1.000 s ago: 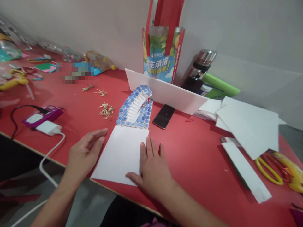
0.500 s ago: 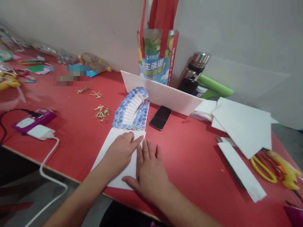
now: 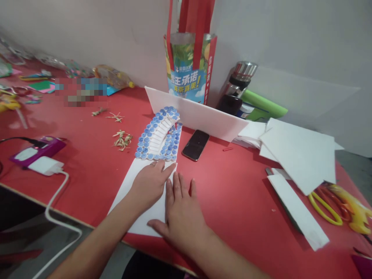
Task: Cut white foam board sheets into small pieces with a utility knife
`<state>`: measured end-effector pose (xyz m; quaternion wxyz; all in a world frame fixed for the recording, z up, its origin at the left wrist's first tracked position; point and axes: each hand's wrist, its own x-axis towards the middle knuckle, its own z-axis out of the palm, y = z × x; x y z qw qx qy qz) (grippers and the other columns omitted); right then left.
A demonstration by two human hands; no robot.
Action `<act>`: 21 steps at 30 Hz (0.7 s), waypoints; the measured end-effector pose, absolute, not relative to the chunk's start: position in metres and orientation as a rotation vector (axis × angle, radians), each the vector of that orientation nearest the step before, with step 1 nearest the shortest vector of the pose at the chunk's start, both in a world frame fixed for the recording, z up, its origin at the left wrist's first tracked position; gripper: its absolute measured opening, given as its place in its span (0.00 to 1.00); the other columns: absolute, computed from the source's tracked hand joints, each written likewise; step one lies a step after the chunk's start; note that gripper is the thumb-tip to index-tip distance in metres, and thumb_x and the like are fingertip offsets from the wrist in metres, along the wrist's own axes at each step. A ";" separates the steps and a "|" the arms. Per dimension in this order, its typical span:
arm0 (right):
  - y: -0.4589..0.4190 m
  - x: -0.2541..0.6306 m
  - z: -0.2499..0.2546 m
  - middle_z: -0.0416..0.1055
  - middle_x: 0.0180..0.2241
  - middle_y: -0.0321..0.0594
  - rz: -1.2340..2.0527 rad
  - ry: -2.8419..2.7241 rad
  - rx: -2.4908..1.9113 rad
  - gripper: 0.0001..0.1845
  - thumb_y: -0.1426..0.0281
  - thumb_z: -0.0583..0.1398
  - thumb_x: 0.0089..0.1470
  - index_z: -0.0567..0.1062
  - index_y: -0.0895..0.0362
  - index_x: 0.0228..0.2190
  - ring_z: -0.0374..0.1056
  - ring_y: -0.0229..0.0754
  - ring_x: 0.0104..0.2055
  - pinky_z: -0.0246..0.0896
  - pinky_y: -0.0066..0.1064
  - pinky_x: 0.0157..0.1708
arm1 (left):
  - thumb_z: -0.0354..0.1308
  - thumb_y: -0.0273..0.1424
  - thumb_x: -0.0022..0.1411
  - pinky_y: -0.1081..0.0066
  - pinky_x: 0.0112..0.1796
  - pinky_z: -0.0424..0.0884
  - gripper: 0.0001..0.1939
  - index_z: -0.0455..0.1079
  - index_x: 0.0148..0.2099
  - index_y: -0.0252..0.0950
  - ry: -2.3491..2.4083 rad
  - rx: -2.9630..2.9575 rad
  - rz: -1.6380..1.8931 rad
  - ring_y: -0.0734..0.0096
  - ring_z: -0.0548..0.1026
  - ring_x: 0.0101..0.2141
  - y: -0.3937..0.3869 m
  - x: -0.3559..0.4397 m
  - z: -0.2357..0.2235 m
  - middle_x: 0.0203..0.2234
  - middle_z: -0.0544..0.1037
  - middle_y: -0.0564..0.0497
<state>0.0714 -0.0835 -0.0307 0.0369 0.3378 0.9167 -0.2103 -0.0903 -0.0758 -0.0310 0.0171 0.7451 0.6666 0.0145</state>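
Observation:
A white sheet or board [image 3: 136, 221] lies at the table's front edge, with its far edge against a panel covered in blue-and-white discs [image 3: 171, 144] and a curved row of white strips. My left hand [image 3: 148, 186] rests on the white sheet near that seam. One digit stretches toward the sheet's right corner, while its other fingers bend down and are partly hidden. Flat along the sheet's right edge, my right hand [image 3: 184, 211] has its fingers apart and its thumb lying across the white surface. Neither hand grasps anything visible.
Beyond the panel, a white board [image 3: 197, 114] leans before a printed bag [image 3: 188, 73]. A black phone [image 3: 196, 145] lies right of the panel. White boards [image 3: 302, 151] and yellow-handled tools [image 3: 353, 209] are at right; raffia-like bundles [image 3: 122, 140] and a purple power strip [image 3: 37, 151] are left.
The view has shifted slightly, so most things appear a little further left. Both hands keep nearly the same pose on the white sheet.

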 end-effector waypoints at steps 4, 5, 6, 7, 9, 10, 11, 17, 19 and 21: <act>-0.070 0.087 -0.025 0.50 0.71 0.71 -0.790 2.937 1.060 0.47 0.45 0.53 0.66 0.63 0.72 0.67 0.44 0.70 0.75 0.35 0.70 0.69 | 0.48 0.22 0.69 0.61 0.36 0.70 0.27 0.67 0.67 0.38 2.095 2.297 -0.026 0.54 0.75 0.41 -0.077 -0.086 -0.029 0.44 0.75 0.41; -0.062 0.095 -0.023 0.58 0.68 0.69 -0.915 2.971 1.093 0.40 0.49 0.52 0.69 0.68 0.69 0.64 0.52 0.67 0.72 0.43 0.66 0.69 | 0.48 0.22 0.68 0.61 0.36 0.70 0.27 0.66 0.67 0.38 2.107 2.295 -0.051 0.54 0.75 0.42 -0.077 -0.084 -0.029 0.45 0.75 0.41; -0.051 0.103 -0.020 0.68 0.64 0.64 -1.094 2.984 1.151 0.32 0.54 0.50 0.71 0.73 0.66 0.60 0.62 0.62 0.68 0.52 0.59 0.66 | 0.47 0.21 0.68 0.61 0.35 0.70 0.28 0.65 0.68 0.38 2.118 2.293 -0.075 0.53 0.75 0.42 -0.077 -0.083 -0.029 0.46 0.75 0.40; -0.040 0.110 -0.019 0.75 0.57 0.58 -1.317 2.949 1.263 0.28 0.58 0.48 0.72 0.77 0.61 0.55 0.71 0.57 0.60 0.62 0.53 0.61 | 0.46 0.21 0.68 0.62 0.34 0.69 0.29 0.64 0.68 0.39 2.130 2.290 -0.098 0.53 0.75 0.42 -0.077 -0.081 -0.029 0.46 0.75 0.40; -0.015 0.122 -0.017 0.81 0.47 0.51 -1.758 2.746 1.467 0.24 0.60 0.49 0.71 0.79 0.57 0.50 0.78 0.50 0.49 0.70 0.44 0.51 | 0.45 0.21 0.68 0.63 0.32 0.68 0.29 0.63 0.69 0.39 2.136 2.288 -0.132 0.54 0.75 0.43 -0.078 -0.077 -0.028 0.47 0.74 0.41; -0.004 0.124 -0.018 0.81 0.45 0.48 -1.899 2.646 1.536 0.21 0.61 0.50 0.71 0.80 0.56 0.49 0.78 0.48 0.45 0.71 0.41 0.48 | 0.45 0.21 0.69 0.63 0.32 0.67 0.28 0.63 0.68 0.39 2.133 2.287 -0.141 0.54 0.75 0.43 -0.079 -0.075 -0.028 0.47 0.74 0.41; 0.006 0.125 -0.019 0.82 0.43 0.47 -1.987 2.571 1.555 0.19 0.63 0.51 0.69 0.80 0.56 0.47 0.79 0.47 0.43 0.71 0.40 0.46 | 0.45 0.21 0.69 0.64 0.31 0.67 0.28 0.63 0.68 0.38 2.126 2.288 -0.146 0.55 0.75 0.42 -0.080 -0.073 -0.028 0.46 0.74 0.41; 0.026 0.115 -0.023 0.79 0.41 0.45 -1.640 2.683 1.374 0.12 0.71 0.56 0.64 0.81 0.55 0.38 0.74 0.44 0.42 0.66 0.37 0.44 | 0.45 0.21 0.68 0.64 0.30 0.67 0.29 0.60 0.69 0.38 2.072 2.274 -0.089 0.55 0.75 0.41 -0.082 -0.045 -0.032 0.44 0.74 0.42; 0.025 0.121 -0.019 0.79 0.40 0.45 -1.456 2.703 1.405 0.11 0.72 0.56 0.65 0.79 0.56 0.35 0.72 0.44 0.42 0.64 0.37 0.44 | 0.46 0.21 0.67 0.63 0.30 0.68 0.29 0.62 0.68 0.37 2.046 2.274 -0.062 0.53 0.74 0.42 -0.081 -0.030 -0.033 0.44 0.74 0.42; 0.023 0.135 -0.015 0.78 0.36 0.44 -1.507 2.569 1.430 0.12 0.72 0.54 0.66 0.76 0.56 0.34 0.71 0.43 0.37 0.63 0.35 0.40 | 0.47 0.21 0.66 0.62 0.31 0.70 0.29 0.62 0.68 0.36 1.992 2.294 -0.043 0.53 0.74 0.43 -0.079 -0.013 -0.034 0.45 0.74 0.41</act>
